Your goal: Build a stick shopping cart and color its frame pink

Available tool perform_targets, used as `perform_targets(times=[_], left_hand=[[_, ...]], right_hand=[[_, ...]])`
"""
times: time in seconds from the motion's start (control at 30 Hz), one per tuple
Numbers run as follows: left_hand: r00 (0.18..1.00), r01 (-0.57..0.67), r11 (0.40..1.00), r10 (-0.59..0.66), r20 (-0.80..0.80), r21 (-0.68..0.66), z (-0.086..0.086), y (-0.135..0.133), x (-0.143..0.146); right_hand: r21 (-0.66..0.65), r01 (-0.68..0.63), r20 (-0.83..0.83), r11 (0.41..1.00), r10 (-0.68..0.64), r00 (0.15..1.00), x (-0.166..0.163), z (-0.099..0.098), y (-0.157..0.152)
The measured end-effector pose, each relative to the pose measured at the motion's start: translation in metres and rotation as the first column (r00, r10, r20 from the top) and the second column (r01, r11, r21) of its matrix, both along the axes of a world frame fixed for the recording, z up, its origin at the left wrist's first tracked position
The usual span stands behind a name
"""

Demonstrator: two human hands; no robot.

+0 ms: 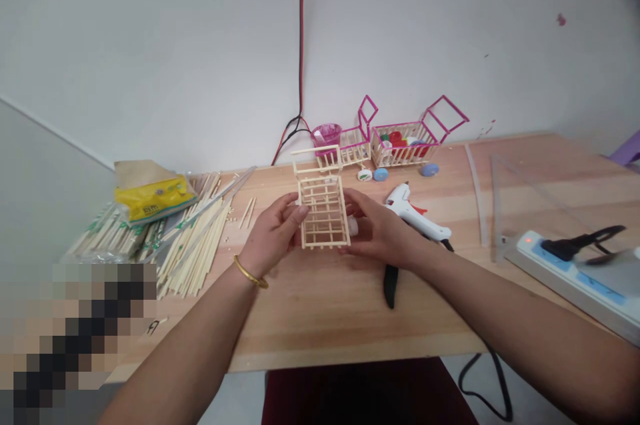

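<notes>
A small shopping cart of bare wooden sticks (327,243), with a raised handle frame at its far end, is held above the table, its open basket facing me. My left hand (280,228) grips its left side, thumb on the edge stick. On the right side, my right hand (377,228) has its fingers curled about the cart. A round white piece (353,226) shows beside those fingers; whether it is fixed to the cart I cannot tell. Just beyond my right hand lies a white glue gun (417,215). A black curved handle (391,286) lies below my right wrist.
Two carts with pink trim, a smaller one (357,145) and a larger one (400,157) holding colourful caps, stand by the wall. Loose sticks (195,258) and a yellow packet (155,198) lie left. A power strip (575,278) and clear set square (495,212) lie right.
</notes>
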State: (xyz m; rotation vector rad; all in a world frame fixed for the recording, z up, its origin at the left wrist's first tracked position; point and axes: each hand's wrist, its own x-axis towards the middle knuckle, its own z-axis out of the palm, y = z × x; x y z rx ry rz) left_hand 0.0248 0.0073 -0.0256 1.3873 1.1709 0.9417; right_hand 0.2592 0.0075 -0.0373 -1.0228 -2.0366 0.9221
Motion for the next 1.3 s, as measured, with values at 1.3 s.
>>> perform_targets(times=[1.3], left_hand=[[0.999,-0.006,1.000,0.006,-0.043,-0.008,0.008,-0.002,0.001]], right_hand=[[0.020,0.041,0.075,0.999,-0.043,0.996,0.003,-0.004,-0.001]])
